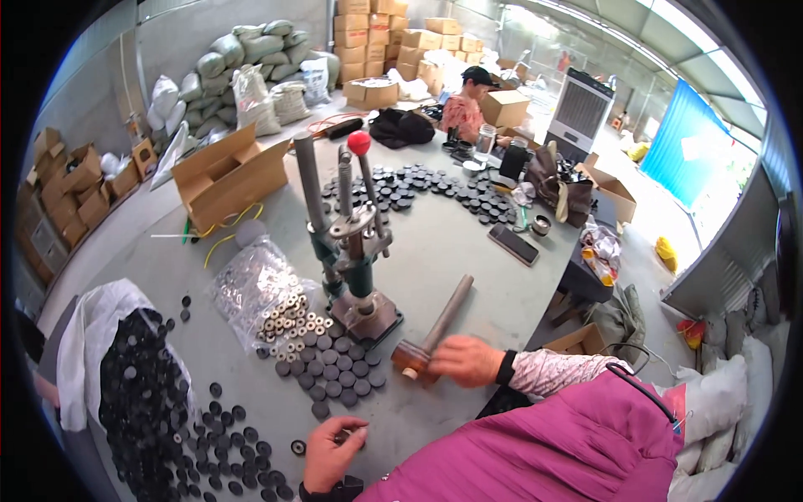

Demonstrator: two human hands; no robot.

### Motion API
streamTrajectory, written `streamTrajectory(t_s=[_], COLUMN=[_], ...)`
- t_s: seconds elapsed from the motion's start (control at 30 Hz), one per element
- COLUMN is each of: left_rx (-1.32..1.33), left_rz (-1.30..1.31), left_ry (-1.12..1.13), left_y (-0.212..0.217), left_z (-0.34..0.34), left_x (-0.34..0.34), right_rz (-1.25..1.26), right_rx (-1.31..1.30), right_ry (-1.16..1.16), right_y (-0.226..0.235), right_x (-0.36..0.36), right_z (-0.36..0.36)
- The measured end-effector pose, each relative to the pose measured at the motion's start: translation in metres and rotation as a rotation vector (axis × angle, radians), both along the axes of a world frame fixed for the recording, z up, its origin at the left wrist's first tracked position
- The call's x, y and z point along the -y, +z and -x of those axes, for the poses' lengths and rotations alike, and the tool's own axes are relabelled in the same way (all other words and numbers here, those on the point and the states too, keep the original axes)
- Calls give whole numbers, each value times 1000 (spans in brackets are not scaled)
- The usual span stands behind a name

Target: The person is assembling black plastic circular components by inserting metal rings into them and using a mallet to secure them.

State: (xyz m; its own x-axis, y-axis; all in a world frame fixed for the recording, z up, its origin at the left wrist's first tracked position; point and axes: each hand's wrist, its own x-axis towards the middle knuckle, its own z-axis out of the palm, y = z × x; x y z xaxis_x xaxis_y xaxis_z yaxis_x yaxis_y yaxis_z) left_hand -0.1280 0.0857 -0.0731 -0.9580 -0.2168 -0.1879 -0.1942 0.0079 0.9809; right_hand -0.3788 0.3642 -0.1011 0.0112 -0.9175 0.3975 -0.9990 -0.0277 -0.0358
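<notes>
At the near edge of the table, my left hand is closed, its fingers pinching a small dark round piece mostly hidden by them. My right hand has its fingers curled down beside the brown head of a mallet, which lies on the table. Whether those fingers hold anything is hidden. Behind the mallet stands a green hand press with a red-knobbed lever. Dark grey round caps lie in a group before its base. Metal rings spill from a clear plastic bag beside it.
Black round parts pour from a white sack at left. More dark caps spread behind the press. A phone lies at right, an open carton at far left. Another person sits at the far end.
</notes>
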Motion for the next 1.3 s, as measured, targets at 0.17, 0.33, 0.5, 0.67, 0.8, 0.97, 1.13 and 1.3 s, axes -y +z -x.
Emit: streamTrajectory(t_s=[0.17, 0.33, 0.5, 0.67, 0.8, 0.97, 1.13, 1.3], left_rx=[-74, -210, -212, -344, -419, -480, -732, -1138], left_rz=[290, 429, 351, 132, -268, -719, -778, -692], left_ry=[-430, -724, -615, -448, -147, 290, 228, 325], left_y=[51, 91, 102, 94, 88, 81, 110, 125], left_z=[33, 37, 16, -2, -5, -3, -26, -77], left_x=[-7, -10, 2, 24, 20, 19, 14, 22], right_rz=[-205, -439, -543, -482, -372, -337, -669, -208], right_rx=[111, 341, 416, 395, 382, 310, 498, 542], right_ry=[166, 87, -68, -204, -382, -337, -414, -125], right_y=[6, -19, -20, -42, -46, -75, 35, 70], right_x=[-12, 9, 19, 18, 25, 28, 39, 124], right_z=[-37, -63, -74, -86, -110, -105, -101, -88])
